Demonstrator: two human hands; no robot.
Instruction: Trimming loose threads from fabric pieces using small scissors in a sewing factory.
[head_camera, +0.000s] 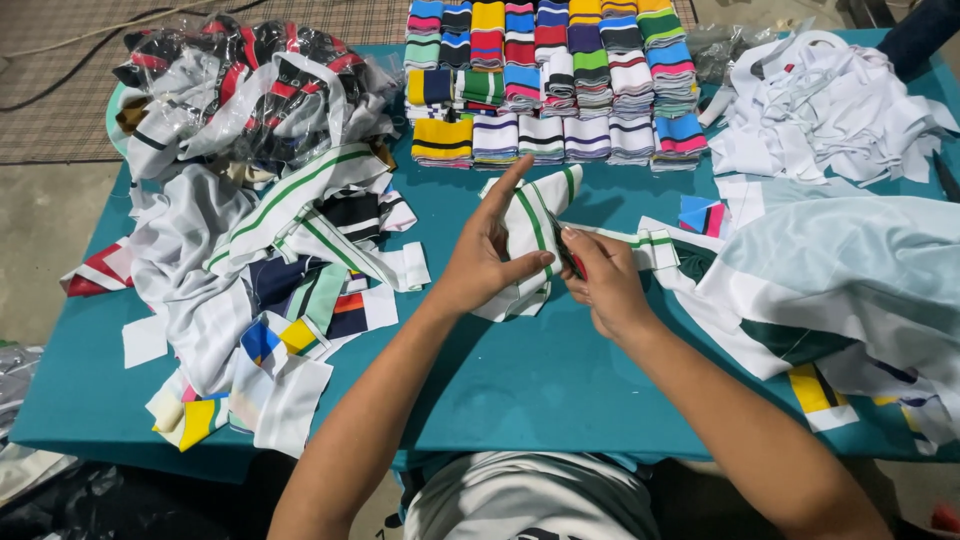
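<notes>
Holding a white knit strip with green stripes (528, 235) at centre frame, my left hand (487, 262) has its grip closed on the fabric, thumb pressed across it. My right hand (602, 283) pinches a small red-handled cutter (568, 252) against the strip. Folded striped collars (560, 75) sit stacked on the teal counter (520, 380) above.

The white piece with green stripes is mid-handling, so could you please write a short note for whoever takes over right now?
Left hand: holds the white green-striped knit piece upright, thumb pressed on it.
Right hand: grips a small red-handled tool at the piece's edge.
Done, apparently: folded striped bands stacked in rows at the far side of the teal table.
Left: loose striped pieces heaped at left, white scraps far right.
</notes>
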